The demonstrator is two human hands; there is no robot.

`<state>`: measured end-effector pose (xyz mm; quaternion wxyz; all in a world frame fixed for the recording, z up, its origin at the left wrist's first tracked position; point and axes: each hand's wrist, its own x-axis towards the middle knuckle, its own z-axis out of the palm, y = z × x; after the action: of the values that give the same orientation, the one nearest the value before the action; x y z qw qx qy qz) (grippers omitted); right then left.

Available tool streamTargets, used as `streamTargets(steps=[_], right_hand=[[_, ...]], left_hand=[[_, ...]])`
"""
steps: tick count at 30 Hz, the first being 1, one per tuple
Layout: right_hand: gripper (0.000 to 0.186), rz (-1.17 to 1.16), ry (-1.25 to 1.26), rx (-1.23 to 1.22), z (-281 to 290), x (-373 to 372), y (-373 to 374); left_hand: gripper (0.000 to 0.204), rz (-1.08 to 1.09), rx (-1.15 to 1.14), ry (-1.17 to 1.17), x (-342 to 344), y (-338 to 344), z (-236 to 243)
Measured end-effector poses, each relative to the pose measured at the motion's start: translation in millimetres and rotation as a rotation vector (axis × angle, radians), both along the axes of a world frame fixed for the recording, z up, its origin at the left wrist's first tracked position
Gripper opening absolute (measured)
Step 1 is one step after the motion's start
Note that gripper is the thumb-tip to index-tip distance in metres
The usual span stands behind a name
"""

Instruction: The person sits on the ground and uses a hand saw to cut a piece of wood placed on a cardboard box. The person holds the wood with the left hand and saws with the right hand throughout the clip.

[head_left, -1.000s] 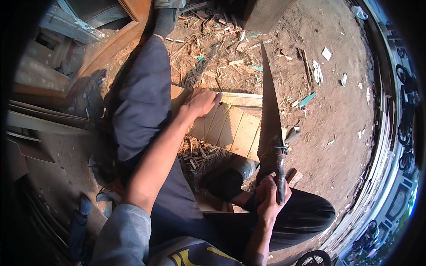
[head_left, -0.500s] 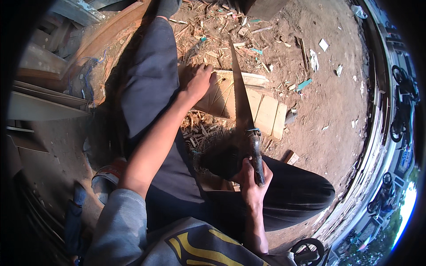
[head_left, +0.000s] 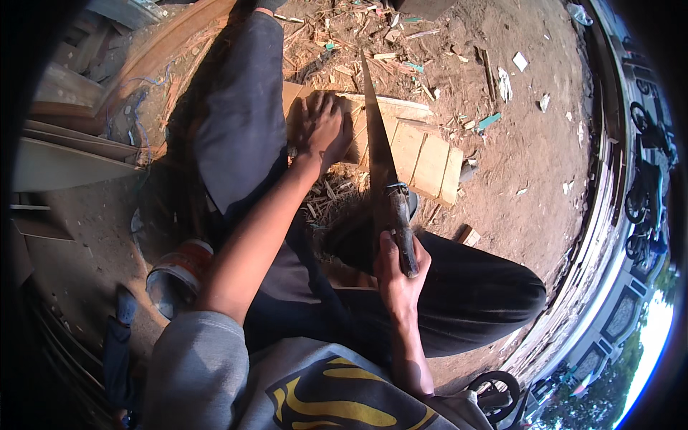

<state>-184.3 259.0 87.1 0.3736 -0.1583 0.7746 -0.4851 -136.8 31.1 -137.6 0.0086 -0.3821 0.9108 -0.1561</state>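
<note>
Gripping the handsaw (head_left: pixel 383 179) by its dark handle, your right hand (head_left: pixel 396 276) sits closest to you, fingers wrapped tight round the handle, just above your right thigh in dark trousers. Grip there is full and closed on the handle, thumb lying along its top. Saw blade runs away from you, long and tapering, its tip reaching past the far edge of the wooden panel (head_left: pixel 412 147). Blade lies across the panel, between your left hand and the panel's right half; cannot tell if the teeth are biting the wood.

Your left hand (head_left: pixel 322 129) is further out, palm down, fingers spread flat on the left end of the panel, pressing on it, no closed grip. Left forearm stretches from your grey sleeve across your left leg.

Panel is pale, made of planks side by side, lying on the dirt ground (head_left: pixel 523 165) among wood chips and splinters. Small wood block (head_left: pixel 467 234) lies near your right knee. White and orange pot (head_left: pixel 179 276) sits on the ground at your left, near your elbow. Stacked boards (head_left: pixel 64 158) lie far left. Scraps litter the dirt beyond the panel.
</note>
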Motion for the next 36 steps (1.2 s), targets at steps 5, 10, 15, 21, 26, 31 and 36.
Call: streamTargets(steps=[5, 10, 15, 21, 26, 31, 36], right_hand=[[0.021, -0.028, -0.022, 0.024, 0, 7, 1], [0.020, -0.060, -0.084, -0.015, -7, 18, -3], [0.018, -0.014, -0.004, -0.027, -15, 20, 3], [0.018, -0.001, -0.038, 0.069, 12, 10, 2], [0.020, 0.000, -0.094, 0.110, 8, 5, 4], [0.020, 0.005, -0.106, 0.069, 3, 6, -2], [0.020, 0.013, -0.097, 0.069, 14, 15, -7]], left_hand=[[0.038, 0.008, -0.129, 0.048, -4, 2, 16], [0.044, 0.050, 0.106, 0.050, -6, 6, 31], [0.042, 0.051, 0.173, 0.002, -11, 3, 40], [0.041, 0.022, 0.160, 0.118, -7, 1, 29], [0.042, -0.011, 0.098, 0.105, -8, 4, 34], [0.044, -0.031, 0.098, 0.058, -4, 1, 32], [0.048, -0.036, 0.096, -0.009, -1, -2, 28]])
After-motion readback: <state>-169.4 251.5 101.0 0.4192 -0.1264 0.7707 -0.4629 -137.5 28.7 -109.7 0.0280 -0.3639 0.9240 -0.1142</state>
